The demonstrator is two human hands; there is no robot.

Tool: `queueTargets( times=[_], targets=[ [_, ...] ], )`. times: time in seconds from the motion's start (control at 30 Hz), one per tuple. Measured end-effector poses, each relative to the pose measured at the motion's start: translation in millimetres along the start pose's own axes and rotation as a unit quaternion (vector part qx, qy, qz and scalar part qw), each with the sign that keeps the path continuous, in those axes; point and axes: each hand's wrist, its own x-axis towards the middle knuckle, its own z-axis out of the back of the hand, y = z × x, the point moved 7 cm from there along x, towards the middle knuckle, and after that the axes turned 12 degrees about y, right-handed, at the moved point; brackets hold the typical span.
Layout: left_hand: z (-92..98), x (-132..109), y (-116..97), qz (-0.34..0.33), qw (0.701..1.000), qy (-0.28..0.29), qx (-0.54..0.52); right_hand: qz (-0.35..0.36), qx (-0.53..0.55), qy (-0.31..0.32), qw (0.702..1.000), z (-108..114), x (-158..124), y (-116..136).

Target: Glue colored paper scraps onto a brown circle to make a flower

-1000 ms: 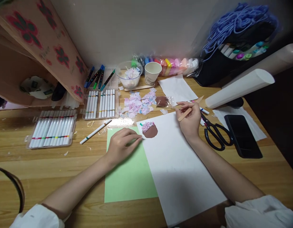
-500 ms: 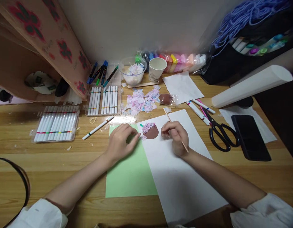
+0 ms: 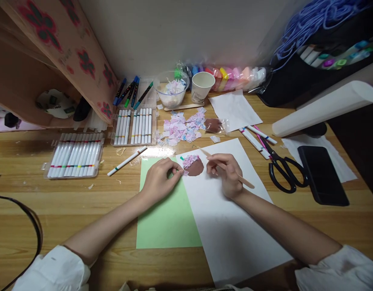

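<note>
A brown round shape (image 3: 196,169), its upper left covered with pink and lilac paper scraps, lies on a white sheet (image 3: 231,226). My right hand (image 3: 227,173) grips a wooden craft stick (image 3: 246,182) just right of the brown shape, and the stick slants from upper left to lower right. At the left edge of the shape, my left hand (image 3: 162,178) has its thumb and forefinger pinched by a small pinkish paper scrap (image 3: 185,173). That hand rests over green paper (image 3: 165,226), which meets the white sheet.
Loose paper scraps (image 3: 180,128) are heaped behind the sheet, near a clear bowl (image 3: 171,99) and a paper cup (image 3: 202,91). Marker cases (image 3: 74,155) stand at left. Black scissors (image 3: 285,167) and a phone (image 3: 322,174) lie right; a rolled paper (image 3: 322,109) juts in behind.
The craft stick has turned in my right hand, so its flat side shows and it leans more to the left. My left fingertips have closed at the scrap. The view has shifted slightly.
</note>
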Motion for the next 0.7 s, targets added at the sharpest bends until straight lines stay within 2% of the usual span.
queueTargets(
  times=[0.1,0.2,0.27,0.7],
  targets=[
    [1.4,0.5,2.3,0.009,1.000,-0.019,-0.013,0.043,-0.072,0.050,0.995,-5.0,1.3,8.7],
    [1.4,1.4,2.0,0.014,0.999,-0.029,-0.007,0.101,-0.116,0.130,0.979,-16.5,2.0,17.8],
    [1.6,1.8,2.1,0.020,0.999,-0.036,-0.005,0.120,-0.137,0.162,0.970,-22.1,2.4,21.0],
    [1.0,2.8,3.6,0.010,0.999,-0.047,0.005,0.073,-0.200,0.156,0.965,-26.7,8.1,18.0]
  ],
)
